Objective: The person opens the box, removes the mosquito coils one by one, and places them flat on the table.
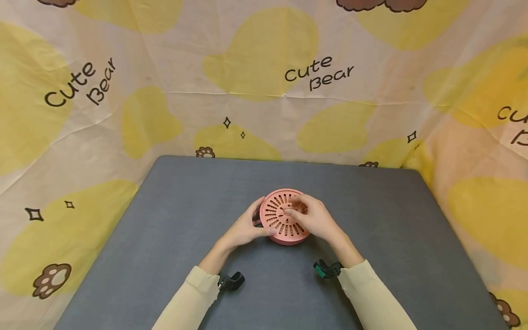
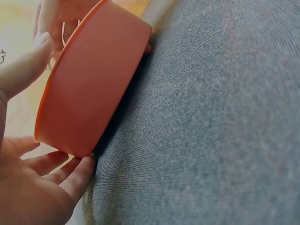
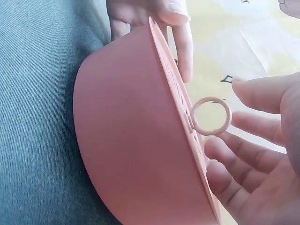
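Left hand [image 1: 241, 229] grips pink tub [image 3: 126, 126] by left side, middle of grey table [image 1: 185, 220]; right hand [image 1: 315, 221], thumb and fingers apart, at ring [image 3: 228, 116] on slotted lid [image 1: 273, 215]; far cloth [image 1: 255, 55] reads "Cute Bear", repeated left, cut off right.

Pink container [image 3: 129, 126] partly beyond the right wrist view, its interior (under the slotted lid [image 1: 279, 214]) indistinct.

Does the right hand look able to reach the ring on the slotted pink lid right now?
Probably yes: the ring stands up from the lid, close to the right hand, with nothing visible between. The left hand grips the side of the pink container, out of the way.
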The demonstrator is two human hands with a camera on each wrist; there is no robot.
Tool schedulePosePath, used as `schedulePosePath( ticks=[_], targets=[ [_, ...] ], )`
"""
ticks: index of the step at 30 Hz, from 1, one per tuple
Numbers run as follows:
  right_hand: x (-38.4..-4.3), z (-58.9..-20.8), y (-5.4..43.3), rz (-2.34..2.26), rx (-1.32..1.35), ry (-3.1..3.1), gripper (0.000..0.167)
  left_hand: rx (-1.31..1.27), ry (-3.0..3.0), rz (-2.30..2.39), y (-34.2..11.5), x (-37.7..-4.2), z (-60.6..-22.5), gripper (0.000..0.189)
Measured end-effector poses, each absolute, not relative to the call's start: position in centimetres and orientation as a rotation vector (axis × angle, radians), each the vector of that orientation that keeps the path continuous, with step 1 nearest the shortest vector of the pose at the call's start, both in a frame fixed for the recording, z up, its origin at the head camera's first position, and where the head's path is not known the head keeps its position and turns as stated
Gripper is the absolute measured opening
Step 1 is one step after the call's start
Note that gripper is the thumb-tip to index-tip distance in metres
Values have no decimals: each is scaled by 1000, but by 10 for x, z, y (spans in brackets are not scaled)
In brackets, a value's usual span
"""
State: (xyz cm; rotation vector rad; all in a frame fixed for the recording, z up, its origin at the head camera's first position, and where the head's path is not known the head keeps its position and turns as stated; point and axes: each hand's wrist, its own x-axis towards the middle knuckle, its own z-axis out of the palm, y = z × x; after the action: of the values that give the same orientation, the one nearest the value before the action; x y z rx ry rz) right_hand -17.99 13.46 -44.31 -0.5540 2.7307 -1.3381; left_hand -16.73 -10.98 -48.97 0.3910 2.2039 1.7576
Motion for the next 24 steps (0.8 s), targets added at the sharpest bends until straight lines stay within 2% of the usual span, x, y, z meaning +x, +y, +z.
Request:
schedulePosePath(
  ticks=[24],
  targets=[
    [-192, -454, 127, -1546, -482, 2491, 14, 389, 2201, 1737, -110, -167, -489, 111]
  ],
)
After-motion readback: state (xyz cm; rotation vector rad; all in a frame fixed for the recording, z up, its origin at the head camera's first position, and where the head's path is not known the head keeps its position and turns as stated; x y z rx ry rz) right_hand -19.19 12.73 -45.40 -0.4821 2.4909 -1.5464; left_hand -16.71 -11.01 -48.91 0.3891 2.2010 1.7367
